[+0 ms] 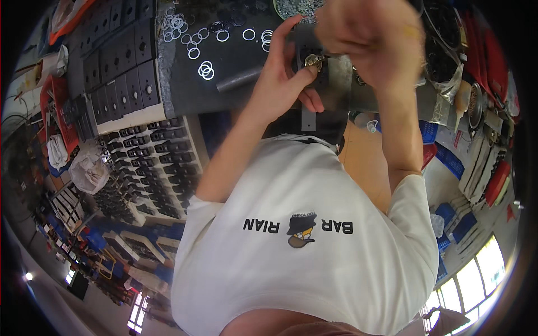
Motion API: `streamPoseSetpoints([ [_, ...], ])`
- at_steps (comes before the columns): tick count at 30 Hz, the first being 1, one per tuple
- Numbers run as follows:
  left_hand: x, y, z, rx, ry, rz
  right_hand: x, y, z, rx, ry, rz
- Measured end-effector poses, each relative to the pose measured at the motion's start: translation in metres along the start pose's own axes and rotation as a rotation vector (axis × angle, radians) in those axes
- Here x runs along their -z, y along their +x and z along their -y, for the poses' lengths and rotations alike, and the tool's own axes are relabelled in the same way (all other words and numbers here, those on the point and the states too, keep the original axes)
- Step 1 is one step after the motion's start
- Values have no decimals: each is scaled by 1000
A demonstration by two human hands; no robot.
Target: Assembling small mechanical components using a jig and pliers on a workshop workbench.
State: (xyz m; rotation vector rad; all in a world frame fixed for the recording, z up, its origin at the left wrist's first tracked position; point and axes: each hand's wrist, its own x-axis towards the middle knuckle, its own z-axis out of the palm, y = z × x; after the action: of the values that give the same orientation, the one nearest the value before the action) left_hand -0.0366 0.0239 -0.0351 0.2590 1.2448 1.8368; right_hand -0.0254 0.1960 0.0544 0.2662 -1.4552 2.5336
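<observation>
My left hand [283, 78] is at the bench edge, its thumb pressed against a small brass-coloured metal part [314, 63]. Its index finger reaches up along a dark metal plate [306, 38], and the other fingers curl below. My right hand [372, 42] is raised just to the right, closed in a fist and smeared by motion. What it grips is hidden. Left of my left hand lies a grey metal tube [238, 82] on the dark bench. Loose silver rings [206, 70] are scattered farther left.
A green-rimmed bowl of small metal pieces [297, 8] stands at the back. Rows of dark rectangular plates [124, 73] line the left. Below them is a rack of black parts [162, 148]. Plastic bags [445, 84] and red bins [487, 50] crowd the right.
</observation>
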Motion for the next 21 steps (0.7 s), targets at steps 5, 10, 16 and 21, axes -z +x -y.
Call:
streamPoseSetpoints([
  [5,-4,1,1,-40,41,-42,-8,5,-17,-313,-216,-441],
  [10,-9,-1,-4,-57,50,-26,12,3,2,248,178,-2],
  [16,-2,1,-1,-21,114,-108,14,7,-23,-113,13,-14],
  [21,-7,-1,-2,-55,78,-53,-11,2,-24,-257,-111,-629],
])
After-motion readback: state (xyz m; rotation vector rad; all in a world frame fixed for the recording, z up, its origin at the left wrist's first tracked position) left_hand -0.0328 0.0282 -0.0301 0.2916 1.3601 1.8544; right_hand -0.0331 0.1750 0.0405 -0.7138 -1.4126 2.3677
